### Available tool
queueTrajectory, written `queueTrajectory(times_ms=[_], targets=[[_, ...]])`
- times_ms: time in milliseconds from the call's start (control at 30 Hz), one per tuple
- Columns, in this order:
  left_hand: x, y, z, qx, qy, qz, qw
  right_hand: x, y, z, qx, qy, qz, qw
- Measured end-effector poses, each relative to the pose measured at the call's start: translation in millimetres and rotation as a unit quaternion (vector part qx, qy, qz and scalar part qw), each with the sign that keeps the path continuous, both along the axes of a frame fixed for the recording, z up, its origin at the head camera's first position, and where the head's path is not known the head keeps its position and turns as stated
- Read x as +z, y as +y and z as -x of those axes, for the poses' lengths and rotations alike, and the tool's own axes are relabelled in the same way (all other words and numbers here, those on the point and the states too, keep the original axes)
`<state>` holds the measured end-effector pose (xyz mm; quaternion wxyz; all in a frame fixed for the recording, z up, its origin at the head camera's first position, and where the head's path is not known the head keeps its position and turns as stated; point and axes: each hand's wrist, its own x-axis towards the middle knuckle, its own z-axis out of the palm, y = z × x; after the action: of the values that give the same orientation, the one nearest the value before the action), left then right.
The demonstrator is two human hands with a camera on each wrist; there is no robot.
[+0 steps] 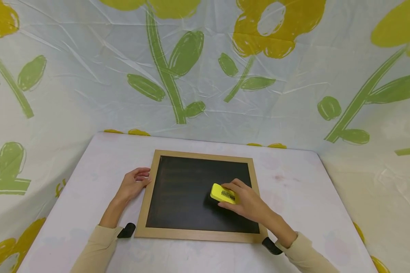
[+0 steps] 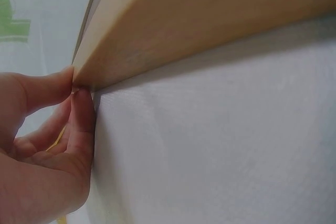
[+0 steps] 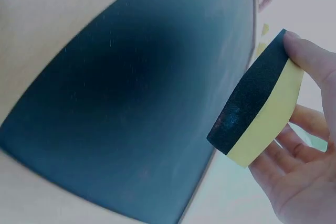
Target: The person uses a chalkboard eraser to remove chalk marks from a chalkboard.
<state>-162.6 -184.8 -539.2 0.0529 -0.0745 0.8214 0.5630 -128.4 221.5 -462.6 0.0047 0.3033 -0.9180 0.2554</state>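
**A:** Your right hand (image 1: 247, 201) grips the eraser (image 1: 223, 193), thumb on one long edge and fingers curled round the other. In the right wrist view its dark felt face (image 3: 245, 103) looks lifted clear of the chalkboard (image 1: 191, 197), though from the head view I cannot tell whether it touches. The eraser sits over the right half of the chalkboard, nearer its right frame than its left.

**B:** And your left hand (image 1: 134, 184)?

**A:** It rests at the chalkboard's left frame (image 1: 149, 189), fingers loosely bent, with the fingertips (image 2: 79, 85) pressed against the wooden edge. It braces the frame; it does not wrap round it.

**B:** So what could go wrong?

**A:** I judge three risks. If you push the eraser towards the chalkboard's right side, nothing holds that side, so the chalkboard may slide on the smooth table cover (image 1: 294, 182). If you tilt the eraser, only one felt edge meets the slate and you may leave streaks. And if your stroke runs past the slate, the eraser could catch on the raised frame and twist in your grip.

**B:** The brace?

**A:** Only fingertips, so it may slip off.
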Motion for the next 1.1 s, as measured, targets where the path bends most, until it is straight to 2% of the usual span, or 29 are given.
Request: queueTrajectory(times_ms=[500, 1100], targets=[[1.5, 1, -1.1, 0.005, -0.001, -0.001, 1.0, 3.9, 33, 8.9, -0.041, -0.023, 0.047, 0.998], [5.5, 2, -2.7, 0.001, 0.003, -0.003, 1.0, 9.8, 75, 17.2, -0.108, -0.029, 0.063, 0.992]])
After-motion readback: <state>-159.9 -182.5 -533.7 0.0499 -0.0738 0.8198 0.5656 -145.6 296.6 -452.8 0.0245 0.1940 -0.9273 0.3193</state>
